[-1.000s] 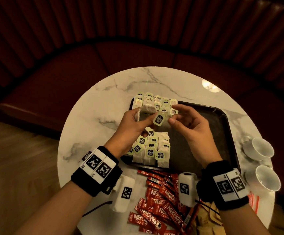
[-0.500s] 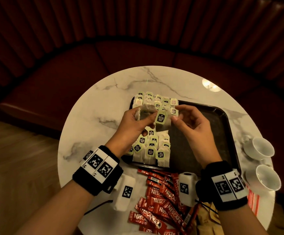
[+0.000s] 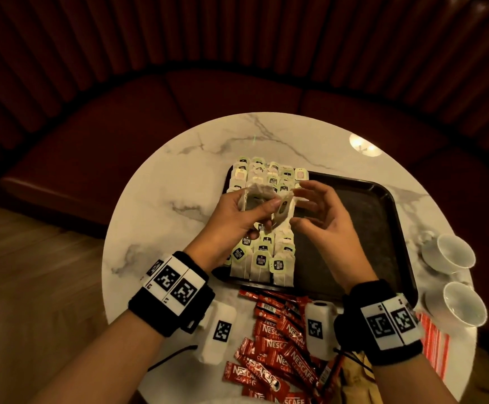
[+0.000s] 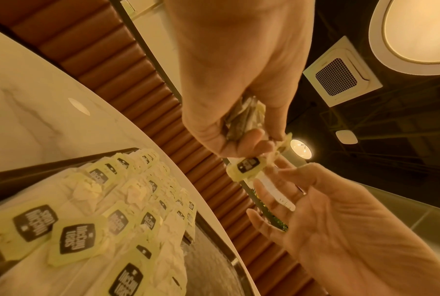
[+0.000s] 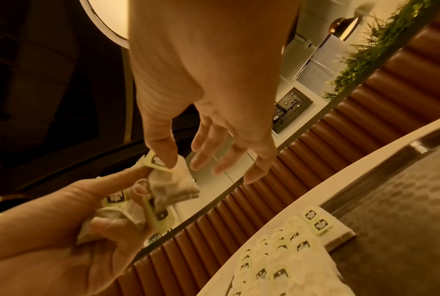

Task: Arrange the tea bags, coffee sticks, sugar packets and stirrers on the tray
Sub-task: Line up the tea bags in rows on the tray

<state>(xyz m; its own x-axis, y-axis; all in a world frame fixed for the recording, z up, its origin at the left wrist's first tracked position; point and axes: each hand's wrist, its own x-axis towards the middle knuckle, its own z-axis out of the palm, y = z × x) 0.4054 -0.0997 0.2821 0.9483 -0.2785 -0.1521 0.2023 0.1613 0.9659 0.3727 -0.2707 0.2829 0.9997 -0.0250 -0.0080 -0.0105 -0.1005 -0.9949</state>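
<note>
The left hand [image 3: 231, 220] is raised over the left part of the tray [image 3: 383, 228], its fingers curled round a small bunch of tea bags [image 5: 137, 212]. In the right wrist view the bunch [image 4: 244, 118] shows as crumpled paper pouches with pale green tags, squeezed between thumb and fingers.

Under this hand, rows of tea bags [image 3: 263, 258] lie flat on the tray's left side, tags up, each overlapping the next, from the near rim to the far rim. The tags carry a dark label.

Between the two hands one tea bag [image 3: 284, 211] sticks out of the bunch toward the right. Its tag [image 4: 248, 166] faces the left wrist camera.

The right hand [image 3: 322, 217] is held just beside it, palm turned inward, fingers spread and loosely bent. Its thumb tip [image 5: 163, 152] touches the tag and upper corner of that bag; the other fingers touch nothing. Whether the thumb presses against a finger behind the bag cannot be told.

The right half of the tray is dark and bare. The tray lies on a round marble table [image 3: 164, 185].

Nearer the person, off the tray, red coffee sticks [image 3: 278, 345] lie in a loose heap on the table, between the wrists. At the table's right edge stand two white cups [image 3: 456, 275], and a red-striped packet [image 3: 435, 342] lies near the right wrist.
</note>
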